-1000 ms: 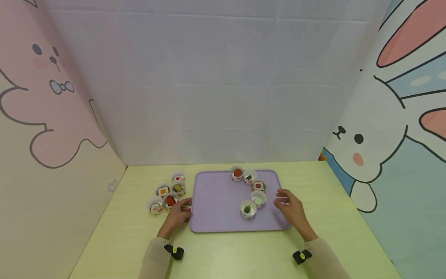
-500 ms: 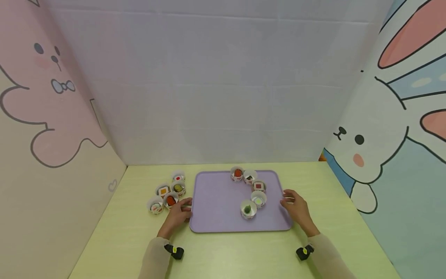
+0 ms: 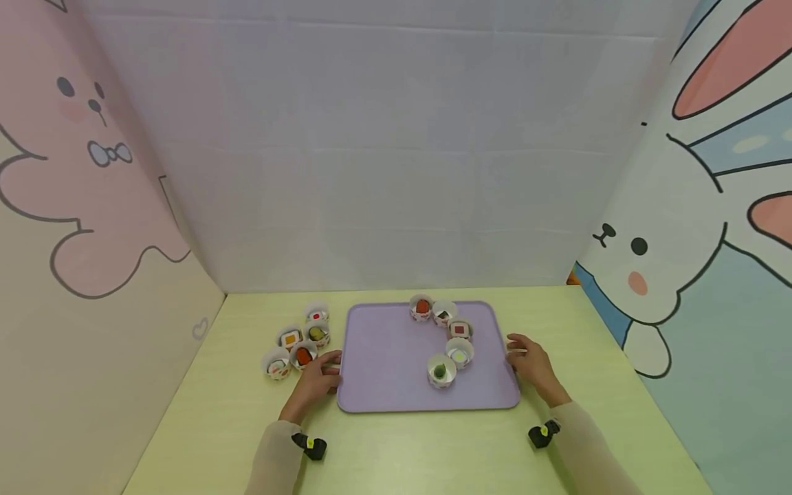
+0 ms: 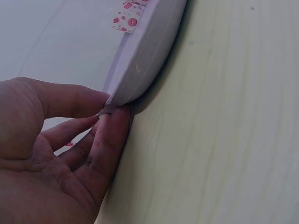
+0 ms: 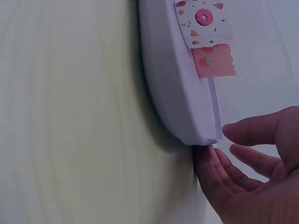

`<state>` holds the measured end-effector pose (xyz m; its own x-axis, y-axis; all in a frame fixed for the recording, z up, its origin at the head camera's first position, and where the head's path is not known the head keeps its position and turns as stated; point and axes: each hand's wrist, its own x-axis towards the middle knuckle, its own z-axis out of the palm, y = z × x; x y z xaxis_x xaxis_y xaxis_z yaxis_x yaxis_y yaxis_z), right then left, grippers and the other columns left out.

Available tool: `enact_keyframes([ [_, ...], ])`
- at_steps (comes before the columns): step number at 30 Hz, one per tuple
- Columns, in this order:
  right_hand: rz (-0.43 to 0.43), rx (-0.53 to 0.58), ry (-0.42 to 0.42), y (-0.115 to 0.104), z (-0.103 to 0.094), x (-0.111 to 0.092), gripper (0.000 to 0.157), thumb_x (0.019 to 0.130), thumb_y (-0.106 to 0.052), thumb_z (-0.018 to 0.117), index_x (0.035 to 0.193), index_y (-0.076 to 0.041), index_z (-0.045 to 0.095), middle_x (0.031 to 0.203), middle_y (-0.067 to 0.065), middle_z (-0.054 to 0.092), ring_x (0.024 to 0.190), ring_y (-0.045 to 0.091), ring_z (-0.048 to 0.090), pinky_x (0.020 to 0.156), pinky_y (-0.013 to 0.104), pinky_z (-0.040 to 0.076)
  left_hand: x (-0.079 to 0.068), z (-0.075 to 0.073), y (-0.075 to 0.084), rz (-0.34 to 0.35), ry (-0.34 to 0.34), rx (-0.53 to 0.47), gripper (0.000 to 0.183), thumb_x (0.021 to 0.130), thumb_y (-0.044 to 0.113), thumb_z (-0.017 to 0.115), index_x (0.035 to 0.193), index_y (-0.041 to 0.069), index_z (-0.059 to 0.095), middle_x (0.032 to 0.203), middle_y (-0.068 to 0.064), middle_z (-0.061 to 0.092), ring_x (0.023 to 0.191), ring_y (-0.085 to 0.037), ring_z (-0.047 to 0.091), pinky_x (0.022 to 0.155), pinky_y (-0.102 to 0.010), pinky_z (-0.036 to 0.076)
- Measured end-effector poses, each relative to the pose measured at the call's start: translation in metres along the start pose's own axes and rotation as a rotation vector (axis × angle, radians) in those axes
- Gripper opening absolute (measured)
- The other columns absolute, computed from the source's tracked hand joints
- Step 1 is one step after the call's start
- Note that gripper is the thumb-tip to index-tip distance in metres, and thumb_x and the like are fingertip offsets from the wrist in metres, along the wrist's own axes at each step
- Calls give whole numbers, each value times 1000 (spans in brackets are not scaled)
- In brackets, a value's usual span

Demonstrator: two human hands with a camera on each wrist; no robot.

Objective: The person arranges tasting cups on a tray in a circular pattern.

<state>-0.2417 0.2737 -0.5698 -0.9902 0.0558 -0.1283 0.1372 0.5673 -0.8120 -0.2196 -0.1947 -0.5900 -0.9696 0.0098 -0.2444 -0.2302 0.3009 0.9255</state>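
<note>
Tray: lower middle of the frame
Left hand: grip clamped on tray's left rim
Right hand: grip apart, fingertips under right rim
Cups: five on tray, five left of it

The left hand pinches at left; the right hand, thumb parted from fingers, is at right; both forearms slant inward from near.
</note>
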Motion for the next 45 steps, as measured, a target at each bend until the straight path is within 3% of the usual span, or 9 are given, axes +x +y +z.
enact_keyframes([
  [7, 56, 146, -105, 5, -7, 7, 51, 92, -4, 57, 141, 6, 46, 131, 31, 56, 102, 25, 66, 80, 33, 58, -1, 0, 0, -6, 1, -2, 58, 83, -4, 63, 139, 5, 54, 127, -14, 59, 99, -21, 60, 68, -35, 57],
  [14, 60, 175, -205, 6, -14, 12, 56, 92, -7, 60, 144, 5, 43, 139, 30, 50, 109, 27, 64, 82, 32, 57, -2, -1, 1, -8, -6, 2, 57, 84, -3, 63, 140, 6, 53, 128, -15, 58, 101, -23, 60, 68, -34, 57],
  [24, 107, 190, -203, 9, -14, 14, 59, 88, -2, 63, 144, 1, 45, 136, 25, 53, 104, 20, 63, 79, 29, 55, -2, 0, 3, 6, 8, 37, 55, 84, -3, 63, 138, 4, 54, 125, -15, 59, 97, -21, 60, 67, -34, 57],
  [35, 100, 175, -187, 12, -13, 14, 56, 89, -5, 64, 142, -1, 49, 132, 21, 57, 105, 20, 62, 81, 28, 54, -15, 2, 4, 112, 81, 78, 48, 86, -2, 67, 133, 0, 58, 123, -20, 63, 105, -30, 65, 70, -33, 59],
  [41, 92, 173, -182, 12, -14, 14, 55, 89, -5, 63, 142, 0, 49, 131, 22, 57, 102, 18, 62, 80, 27, 54, -22, 0, 17, 237, 97, 88, 46, 88, 2, 68, 133, 4, 59, 125, -18, 64, 111, -34, 64, 77, -27, 58],
  [45, 97, 176, -173, 12, -13, 12, 56, 88, -5, 65, 142, 1, 49, 131, 23, 57, 102, 19, 63, 81, 29, 54, -31, -5, 29, 279, 89, 72, 45, 89, 4, 68, 133, 6, 59, 127, -16, 63, 116, -35, 61, 81, -24, 57],
])
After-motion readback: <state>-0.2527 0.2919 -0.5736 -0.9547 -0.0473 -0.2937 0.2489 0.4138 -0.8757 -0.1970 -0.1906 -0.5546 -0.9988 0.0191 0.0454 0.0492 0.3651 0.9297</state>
